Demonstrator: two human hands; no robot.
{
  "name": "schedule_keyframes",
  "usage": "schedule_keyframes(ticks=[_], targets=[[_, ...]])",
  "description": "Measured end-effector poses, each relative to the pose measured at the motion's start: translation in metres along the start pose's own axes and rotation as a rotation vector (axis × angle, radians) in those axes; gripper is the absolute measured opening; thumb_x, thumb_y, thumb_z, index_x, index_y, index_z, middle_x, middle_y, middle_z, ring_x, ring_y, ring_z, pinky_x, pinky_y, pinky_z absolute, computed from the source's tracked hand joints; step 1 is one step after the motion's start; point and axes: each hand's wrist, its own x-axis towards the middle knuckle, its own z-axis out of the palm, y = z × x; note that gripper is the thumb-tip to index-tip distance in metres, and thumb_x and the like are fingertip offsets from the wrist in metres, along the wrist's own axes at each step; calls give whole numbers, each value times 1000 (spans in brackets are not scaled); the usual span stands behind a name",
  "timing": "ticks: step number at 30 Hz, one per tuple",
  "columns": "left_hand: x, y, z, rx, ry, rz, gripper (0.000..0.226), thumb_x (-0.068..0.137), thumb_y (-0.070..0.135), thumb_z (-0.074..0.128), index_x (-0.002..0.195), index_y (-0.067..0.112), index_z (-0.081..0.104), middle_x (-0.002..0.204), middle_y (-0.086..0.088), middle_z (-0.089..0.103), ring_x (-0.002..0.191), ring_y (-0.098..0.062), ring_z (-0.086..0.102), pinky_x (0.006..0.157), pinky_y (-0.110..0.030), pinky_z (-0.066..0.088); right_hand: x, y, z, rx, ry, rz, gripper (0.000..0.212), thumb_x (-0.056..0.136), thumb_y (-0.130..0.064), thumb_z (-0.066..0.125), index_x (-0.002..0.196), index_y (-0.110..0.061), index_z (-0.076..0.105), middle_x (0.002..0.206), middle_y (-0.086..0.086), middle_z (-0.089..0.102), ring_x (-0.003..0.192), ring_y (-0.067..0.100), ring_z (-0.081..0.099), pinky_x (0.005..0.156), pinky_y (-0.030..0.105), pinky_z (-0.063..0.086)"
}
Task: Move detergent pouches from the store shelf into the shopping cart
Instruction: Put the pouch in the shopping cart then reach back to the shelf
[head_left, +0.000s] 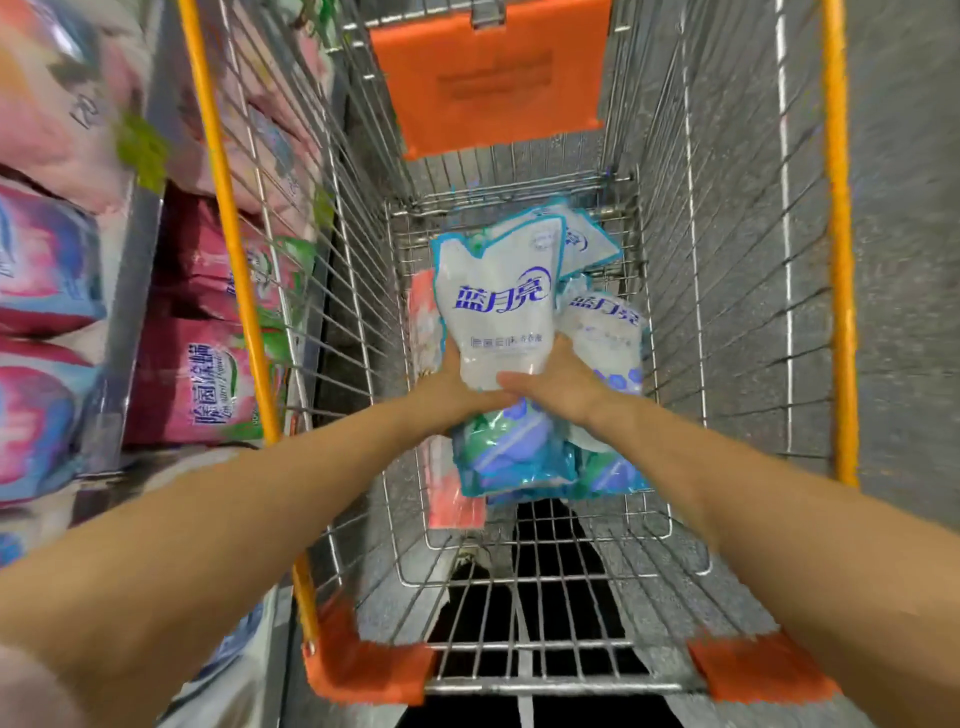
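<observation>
Looking down through the head camera, I see into the shopping cart (675, 270). Both arms reach into it from the near end.

The two hands hold one white pouch (498, 306) by its bottom end. The left hand (449, 382) grips the lower left corner. I can see its thumb on the side, but its fingers are hidden behind the pouch. The right hand (558, 384) grips the lower right corner, with its thumb on the front and its fingers wrapped along the bottom edge. I think two hands are used because the pouch is soft and full of liquid, so it would flop and slip in one hand.

The white pouch is inside the cart and low down, just over the pile. Its top points away from me. It looks close to being put down, so I think letting go is the next step.

Under it lie more pouches. A second white pouch (605, 332) is on the right, a blue and green pouch (514, 454) is nearer to me, and one more (584, 239) peeks out at the far end. A flat pink pack (452, 488) lies along the left side. They lie flat and lean on each other, so the new one must rest on top.

The store shelf (140, 270) stands just beside the cart on the left, full of pink pouches (197, 384). That keeps the reach short.
</observation>
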Motion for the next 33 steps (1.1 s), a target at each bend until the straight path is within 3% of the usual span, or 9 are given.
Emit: schedule_keyframes(ticks=[2, 3, 7, 11, 14, 18, 21, 24, 33], targets=[[2, -1, 2, -61, 12, -84, 115, 58, 46, 85, 146, 13, 17, 144, -9, 40, 129, -24, 44, 102, -34, 40, 9, 1, 7, -76, -28, 31, 75, 82, -31, 68, 138, -4, 26, 118, -2, 48, 114, 20, 53, 84, 19, 38], [4, -3, 2, -41, 44, -131, 113, 61, 50, 82, 146, 14, 17, 146, -10, 36, 131, -28, 41, 105, -39, 38, 12, 1, 9, -132, -27, 49, 69, 88, -27, 63, 139, -3, 24, 125, 4, 50, 116, 24, 53, 84, 21, 40], [28, -43, 6, -75, 77, -103, 124, 35, 68, 83, 133, 4, 41, 128, -12, 58, 117, -22, 56, 104, -43, 42, 14, -2, 17, -356, -29, 70, 66, 91, -20, 53, 141, 1, 15, 134, 21, 49, 119, 35, 52, 96, 35, 42], [19, -25, -1, 18, 127, -129, 92, 50, 50, 76, 129, 10, 50, 123, -6, 61, 114, -22, 58, 99, -36, 45, 14, -8, 17, -429, -46, 77, 65, 89, -22, 54, 138, 1, 17, 132, 21, 51, 119, 36, 53, 94, 36, 41], [11, -9, -4, 151, 186, -167, 65, 70, 31, 72, 127, 10, 47, 118, 1, 57, 109, -18, 56, 81, -22, 40, 13, -16, 17, -438, -73, 83, 68, 89, -23, 54, 140, 2, 17, 133, 20, 51, 119, 34, 52, 95, 36, 42], [6, 1, -9, 252, 328, -137, 51, 79, 24, 65, 126, 10, 48, 115, -17, 62, 107, -33, 58, 83, -31, 44, 5, -30, 14, -552, -112, 61, 50, 89, -26, 51, 130, -3, 35, 130, 19, 52, 117, 33, 52, 89, 33, 42], [-6, 12, -13, 287, 349, -122, 55, 85, 22, 62, 135, 8, 42, 131, -16, 53, 118, -31, 52, 91, -30, 38, -2, -43, 15, -631, -105, 8, 37, 89, -27, 51, 119, -6, 49, 123, 16, 57, 111, 30, 55, 77, 28, 39], [-26, 22, -15, 320, 345, -60, 51, 91, 20, 56, 137, 8, 42, 137, -14, 49, 125, -27, 46, 94, -26, 31, -16, -60, 22, -656, -76, -64, 31, 90, -26, 48, 113, -6, 57, 119, 17, 61, 108, 31, 58, 76, 28, 40], [-135, 58, -42, 124, 557, 151, 26, 94, 21, 50, 116, 12, 61, 107, -12, 67, 102, -26, 60, 75, -26, 36, -105, -112, 41, -505, 107, -393, 25, 90, -21, 48, 113, -18, 59, 114, 10, 65, 108, 28, 57, 82, 31, 43]])
